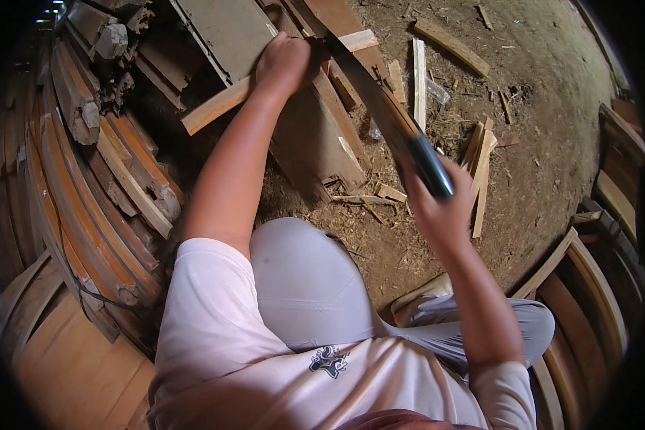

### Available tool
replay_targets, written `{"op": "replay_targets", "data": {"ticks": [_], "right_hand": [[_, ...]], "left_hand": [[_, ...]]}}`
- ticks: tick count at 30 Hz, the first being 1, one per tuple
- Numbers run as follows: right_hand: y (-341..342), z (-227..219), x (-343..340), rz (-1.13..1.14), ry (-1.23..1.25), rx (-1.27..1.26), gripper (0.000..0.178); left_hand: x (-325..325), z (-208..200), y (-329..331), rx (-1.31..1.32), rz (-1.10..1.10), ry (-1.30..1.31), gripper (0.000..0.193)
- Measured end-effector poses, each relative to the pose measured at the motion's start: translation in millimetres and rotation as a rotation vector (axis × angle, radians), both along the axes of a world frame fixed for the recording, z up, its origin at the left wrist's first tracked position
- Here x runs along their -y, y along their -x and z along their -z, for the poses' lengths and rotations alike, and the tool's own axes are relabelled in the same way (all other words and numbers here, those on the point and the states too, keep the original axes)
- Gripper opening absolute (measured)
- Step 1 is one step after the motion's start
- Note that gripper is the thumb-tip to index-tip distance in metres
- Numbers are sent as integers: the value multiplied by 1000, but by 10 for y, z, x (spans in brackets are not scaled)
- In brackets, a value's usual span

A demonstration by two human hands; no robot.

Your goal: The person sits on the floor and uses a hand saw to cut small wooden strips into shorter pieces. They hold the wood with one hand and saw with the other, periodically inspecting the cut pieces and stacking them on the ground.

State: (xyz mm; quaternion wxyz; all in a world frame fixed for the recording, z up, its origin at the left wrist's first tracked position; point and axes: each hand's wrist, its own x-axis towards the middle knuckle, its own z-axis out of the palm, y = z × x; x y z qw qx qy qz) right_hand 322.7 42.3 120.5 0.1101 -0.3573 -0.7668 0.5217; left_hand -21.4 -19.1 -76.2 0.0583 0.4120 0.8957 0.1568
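Left grip [287, 63] clasps the wood strip [218, 107], likely light and stiff; right grip [436, 208] wraps the saw's handle [431, 168], probably its best hold.

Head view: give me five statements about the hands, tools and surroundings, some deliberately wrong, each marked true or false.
1. The right hand grips the black handle of a saw. True.
2. The left hand grips the saw too. False: the left hand is on a wooden strip.
3. The trousers are grey. True.
4. No wood lies on the ground. False: wood pieces lie on the ground.
5. The shirt is pale. True.
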Motion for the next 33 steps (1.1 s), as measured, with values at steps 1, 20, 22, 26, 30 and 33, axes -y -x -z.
{"op": "replay_targets", "data": {"ticks": [1, 20, 22, 26, 30, 33], "right_hand": [[172, 155, -26, 45, 79, 17, 11], [145, 450, 65, 102, 78, -126, 6], [155, 455, 94, 84, 50, -126, 6], [93, 577, 39, 128, 24, -187, 7], [113, 459, -27, 21, 16, 35, 9], [79, 558, 9, 27, -12, -109, 8]], "left_hand": [[-104, 38, -29, 58, -44, -21, 30], [-167, -829, -517, -77, 174, 51, 28], [-128, -673, -387, -118, 250, -51, 27], [-111, -652, -370, -90, 263, 46, 27], [-120, -207, -228, -250, 117, 24, 27], [-95, 26, -49, -161, 12, -62, 25]]}}
